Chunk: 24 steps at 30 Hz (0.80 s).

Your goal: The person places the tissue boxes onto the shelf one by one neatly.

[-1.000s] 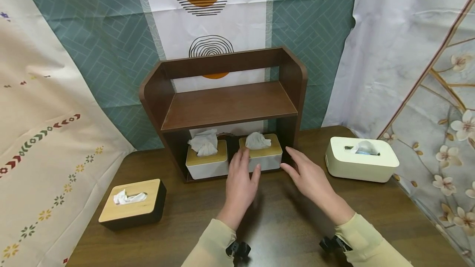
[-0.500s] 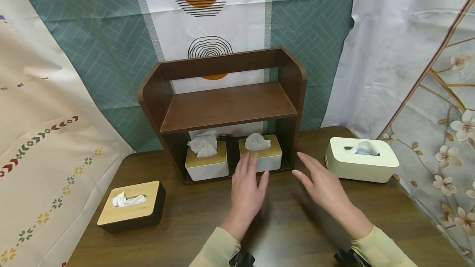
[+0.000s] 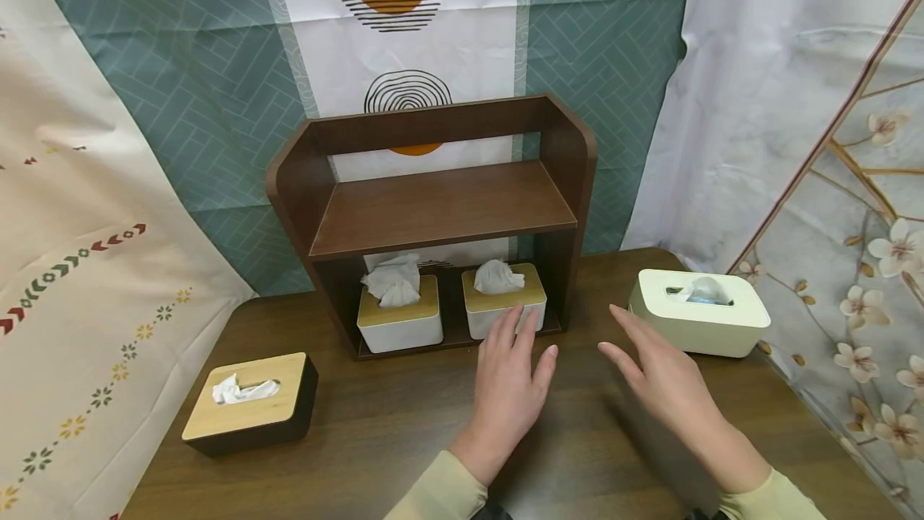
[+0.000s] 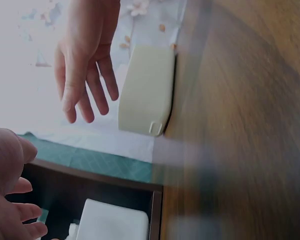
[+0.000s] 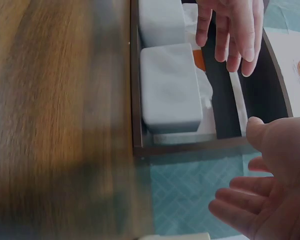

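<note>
My left hand (image 3: 508, 392) hovers over the table in front of the shelf, fingers extended and holding nothing. Its fingertips overlap the front of the right-hand white tissue box (image 3: 504, 299), which has a wood-look lid and a tuft of tissue. Beside that box on the lower shelf sits a similar white tissue box (image 3: 399, 315). My right hand (image 3: 667, 383), also with spread, straight fingers and nothing in it, is nearest to a cream tissue box (image 3: 699, 311) on the right. In the left wrist view, the right hand (image 4: 87, 60) hangs beside the cream box (image 4: 147, 90).
A dark brown two-tier shelf (image 3: 447, 207) stands at the back of the wooden table (image 3: 390, 424). A black tissue box (image 3: 249, 404) with a light wood lid lies at the left. Patterned cloths (image 3: 606, 62) hang behind and at both sides.
Both hands have moved right and slightly back toward the person, away from the right-hand white tissue box. The boxes and shelf have stayed in place.
</note>
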Available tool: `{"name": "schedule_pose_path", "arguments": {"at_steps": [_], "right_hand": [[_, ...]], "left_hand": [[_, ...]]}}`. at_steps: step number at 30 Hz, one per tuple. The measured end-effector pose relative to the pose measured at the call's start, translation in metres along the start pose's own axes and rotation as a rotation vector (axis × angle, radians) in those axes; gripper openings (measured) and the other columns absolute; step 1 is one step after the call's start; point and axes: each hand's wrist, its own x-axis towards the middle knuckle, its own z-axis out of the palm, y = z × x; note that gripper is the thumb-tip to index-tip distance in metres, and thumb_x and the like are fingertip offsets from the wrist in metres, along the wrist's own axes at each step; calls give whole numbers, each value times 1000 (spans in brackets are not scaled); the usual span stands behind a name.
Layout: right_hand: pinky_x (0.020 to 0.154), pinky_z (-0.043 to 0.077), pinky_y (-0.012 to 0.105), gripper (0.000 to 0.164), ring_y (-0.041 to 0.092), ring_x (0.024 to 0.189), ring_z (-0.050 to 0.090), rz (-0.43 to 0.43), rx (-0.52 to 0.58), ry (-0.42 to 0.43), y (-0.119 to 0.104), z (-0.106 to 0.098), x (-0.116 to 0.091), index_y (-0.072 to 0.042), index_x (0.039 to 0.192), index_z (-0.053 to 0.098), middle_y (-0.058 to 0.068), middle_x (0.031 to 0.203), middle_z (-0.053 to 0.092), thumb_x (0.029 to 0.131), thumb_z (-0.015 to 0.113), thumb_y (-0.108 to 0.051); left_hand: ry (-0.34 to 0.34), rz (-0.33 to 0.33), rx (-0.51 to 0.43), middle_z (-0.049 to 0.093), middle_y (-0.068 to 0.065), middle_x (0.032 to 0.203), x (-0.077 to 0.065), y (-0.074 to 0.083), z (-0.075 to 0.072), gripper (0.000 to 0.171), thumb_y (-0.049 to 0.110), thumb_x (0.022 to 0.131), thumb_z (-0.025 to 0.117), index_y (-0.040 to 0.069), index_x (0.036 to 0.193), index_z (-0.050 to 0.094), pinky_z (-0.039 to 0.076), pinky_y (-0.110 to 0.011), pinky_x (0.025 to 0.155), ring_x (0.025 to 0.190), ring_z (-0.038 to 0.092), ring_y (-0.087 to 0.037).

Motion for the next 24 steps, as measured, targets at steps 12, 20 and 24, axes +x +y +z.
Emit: {"name": "schedule_pose_path", "arguments": {"at_steps": [12, 20, 24], "right_hand": [[93, 52, 74, 64, 53, 133, 63, 23, -22, 42, 16, -19, -13, -6, 162, 52, 25, 157, 59, 108, 75, -32], [86, 50, 77, 63, 55, 129, 63, 53, -31, 77, 29, -30, -19, -9, 162, 51, 24, 157, 59, 108, 76, -31], [84, 50, 77, 65, 57, 129, 62, 81, -44, 76, 35, -37, -21, -9, 164, 49, 24, 158, 58, 109, 75, -32]], "left_hand": [[-53, 47, 4, 52, -12, 165, 3, 22, 11, 56, 37, 110, 70, 12, 159, 58, 49, -53, 116, 151, 50, -32], [-91, 66, 21, 51, -11, 166, 9, 37, 18, 57, 39, 111, 68, 13, 161, 57, 47, -51, 118, 153, 49, -31], [-129, 63, 9, 49, -10, 168, 13, 44, 23, 57, 41, 112, 66, 14, 162, 56, 47, -52, 119, 154, 48, -29]]}}
